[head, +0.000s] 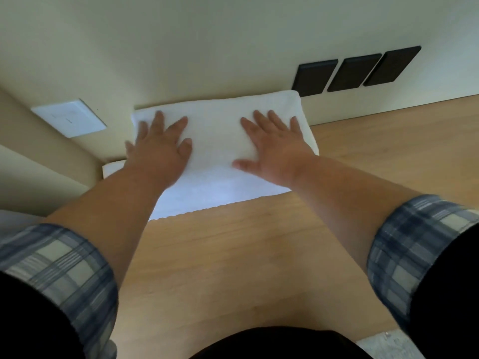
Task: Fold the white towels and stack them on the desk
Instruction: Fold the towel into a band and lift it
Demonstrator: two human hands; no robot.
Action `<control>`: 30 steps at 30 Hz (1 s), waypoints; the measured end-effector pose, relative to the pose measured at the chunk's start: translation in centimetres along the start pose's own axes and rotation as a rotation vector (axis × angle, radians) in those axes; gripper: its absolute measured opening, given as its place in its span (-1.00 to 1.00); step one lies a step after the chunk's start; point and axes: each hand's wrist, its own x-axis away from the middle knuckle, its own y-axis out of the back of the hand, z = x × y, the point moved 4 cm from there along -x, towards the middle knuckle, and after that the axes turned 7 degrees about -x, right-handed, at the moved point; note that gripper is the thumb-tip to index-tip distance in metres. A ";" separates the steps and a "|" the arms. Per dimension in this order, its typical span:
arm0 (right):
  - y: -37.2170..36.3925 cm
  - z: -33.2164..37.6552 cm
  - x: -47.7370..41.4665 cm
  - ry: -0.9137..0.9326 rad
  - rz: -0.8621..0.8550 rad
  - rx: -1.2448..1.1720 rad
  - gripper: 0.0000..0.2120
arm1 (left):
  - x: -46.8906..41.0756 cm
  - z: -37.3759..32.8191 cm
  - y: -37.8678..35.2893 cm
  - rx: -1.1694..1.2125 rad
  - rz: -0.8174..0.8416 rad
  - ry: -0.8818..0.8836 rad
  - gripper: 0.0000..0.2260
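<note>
A folded white towel point(215, 141) lies at the far left corner of the wooden desk point(246, 255), against the wall. It seems to rest on more white towel, whose lower layer sticks out at the left point(112, 168) and along the near edge. My left hand point(160, 146) presses flat on the towel's left half, fingers spread. On the right half, my right hand point(274, 146) lies flat with straight fingers too. Neither hand grips the cloth.
The cream wall point(207, 47) rises right behind the towel. Three black wall plates point(355, 71) sit at the back right, and a white switch plate point(68, 117) is on the side wall at left. The desk's near edge is at the bottom right.
</note>
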 end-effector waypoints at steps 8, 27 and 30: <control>-0.6 -1.3 -0.6 0.125 0.122 0.214 0.19 | 2.2 2.4 -1.6 0.122 0.148 0.126 -0.35; -1.4 -5.5 4.4 -0.296 -0.088 -0.358 0.10 | 6.0 -2.7 -0.7 -0.474 0.056 -0.123 -0.07; -1.0 -5.2 4.3 -0.331 -0.074 -0.211 0.09 | 5.9 -3.1 -0.7 -0.455 0.101 -0.087 -0.02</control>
